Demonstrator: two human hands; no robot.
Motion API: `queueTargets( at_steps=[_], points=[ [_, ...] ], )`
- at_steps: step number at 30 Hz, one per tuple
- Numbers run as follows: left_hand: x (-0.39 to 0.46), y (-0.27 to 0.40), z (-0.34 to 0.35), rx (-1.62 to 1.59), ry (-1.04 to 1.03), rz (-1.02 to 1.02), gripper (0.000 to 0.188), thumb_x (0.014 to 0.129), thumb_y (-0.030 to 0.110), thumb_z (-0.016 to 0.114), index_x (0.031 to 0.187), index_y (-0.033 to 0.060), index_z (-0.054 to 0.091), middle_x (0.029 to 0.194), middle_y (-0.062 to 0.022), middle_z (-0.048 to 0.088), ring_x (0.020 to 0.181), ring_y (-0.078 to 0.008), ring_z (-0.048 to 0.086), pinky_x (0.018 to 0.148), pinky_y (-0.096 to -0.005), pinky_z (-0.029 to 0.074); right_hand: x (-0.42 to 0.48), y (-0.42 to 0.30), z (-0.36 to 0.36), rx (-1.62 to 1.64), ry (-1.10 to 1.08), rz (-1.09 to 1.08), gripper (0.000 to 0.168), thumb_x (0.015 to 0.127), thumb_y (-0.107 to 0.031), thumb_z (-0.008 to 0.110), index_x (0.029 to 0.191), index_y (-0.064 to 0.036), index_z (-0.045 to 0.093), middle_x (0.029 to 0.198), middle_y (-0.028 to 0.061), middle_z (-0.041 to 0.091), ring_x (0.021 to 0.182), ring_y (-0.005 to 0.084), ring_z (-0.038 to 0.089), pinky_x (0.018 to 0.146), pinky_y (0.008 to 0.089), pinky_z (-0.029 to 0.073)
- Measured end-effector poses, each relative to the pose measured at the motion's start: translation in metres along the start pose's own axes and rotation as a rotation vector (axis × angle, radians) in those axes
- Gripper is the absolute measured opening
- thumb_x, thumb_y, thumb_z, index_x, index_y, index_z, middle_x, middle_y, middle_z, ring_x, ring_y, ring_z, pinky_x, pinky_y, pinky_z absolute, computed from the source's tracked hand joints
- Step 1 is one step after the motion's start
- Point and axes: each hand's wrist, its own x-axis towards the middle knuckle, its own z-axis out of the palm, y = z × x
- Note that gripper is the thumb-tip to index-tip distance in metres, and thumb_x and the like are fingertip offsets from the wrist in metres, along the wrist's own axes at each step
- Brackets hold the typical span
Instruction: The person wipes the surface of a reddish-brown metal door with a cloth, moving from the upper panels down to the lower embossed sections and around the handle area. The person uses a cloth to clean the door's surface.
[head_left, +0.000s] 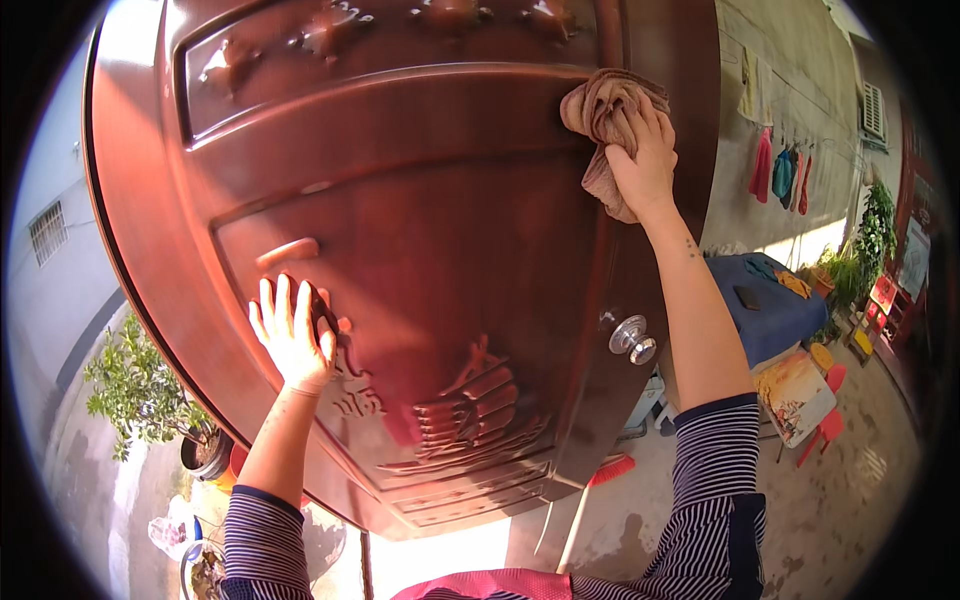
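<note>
A glossy reddish-brown panelled door (450, 225) with raised relief work fills the middle of the view. My right hand (645, 154) grips a bunched brown cloth (604, 112) against the door's upper right part. Lower left, my left hand (296, 330) lies with fingers spread on the door beside raised characters, holding nothing that I can see. A round chrome door knob (634, 340) sits below my right hand, near the door's right edge. Between my forearms, low on the door, is a carved sailing ship (472, 405).
Potted shrub (142, 375) stands at the left. At the right are a blue-covered table (772, 307), a small patterned table (795, 397) with red stools, and clothes hanging by a wall (784, 176). A red-bristled broom (611, 470) is beneath the door's lower right corner.
</note>
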Motion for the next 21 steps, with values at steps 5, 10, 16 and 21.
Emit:
queueTargets(
  at_steps=[5, 10, 16, 21],
  points=[
    [-0.003, -0.001, 0.002, 0.008, 0.022, 0.015, 0.054, 0.084, 0.023, 0.049, 0.134, 0.0064, 0.047, 0.146, -0.0194, 0.039, 0.139, -0.0414, 0.029, 0.112, -0.0585, 0.016, 0.024, -0.11, 0.018, -0.058, 0.034, -0.242, 0.053, 0.072, -0.02, 0.062, 0.125, -0.013, 0.06, 0.132, 0.0035, 0.051, 0.121, 0.0299, 0.042, 0.1, 0.046, 0.036],
    [-0.003, -0.002, -0.003, -0.018, 0.034, 0.002, 0.051, 0.081, 0.024, 0.052, 0.128, 0.0054, 0.054, 0.141, -0.0184, 0.044, 0.137, -0.041, 0.033, 0.111, -0.0581, 0.018, 0.033, -0.237, 0.047, -0.014, -0.114, -0.451, 0.045, 0.072, -0.024, 0.067, 0.116, -0.014, 0.064, 0.124, 0.0045, 0.055, 0.117, 0.0272, 0.045, 0.093, 0.046, 0.039],
    [-0.005, -0.007, -0.002, 0.012, 0.026, 0.021, 0.05, 0.081, 0.025, 0.052, 0.127, 0.0051, 0.054, 0.139, -0.0192, 0.045, 0.137, -0.0411, 0.032, 0.111, -0.0585, 0.018, 0.047, -0.236, 0.046, 0.023, -0.201, -0.507, 0.036, 0.074, -0.019, 0.063, 0.109, -0.017, 0.07, 0.12, 0.0043, 0.055, 0.12, 0.025, 0.043, 0.093, 0.0474, 0.037],
    [-0.001, -0.004, 0.004, -0.006, 0.041, 0.026, 0.051, 0.081, 0.025, 0.051, 0.128, 0.0052, 0.054, 0.14, -0.0191, 0.045, 0.137, -0.0411, 0.032, 0.111, -0.0586, 0.018, 0.053, -0.122, 0.005, -0.012, -0.152, -0.321, 0.048, 0.073, -0.019, 0.064, 0.121, -0.023, 0.065, 0.13, 0.0024, 0.05, 0.124, 0.0252, 0.043, 0.097, 0.0462, 0.039]
  ],
)
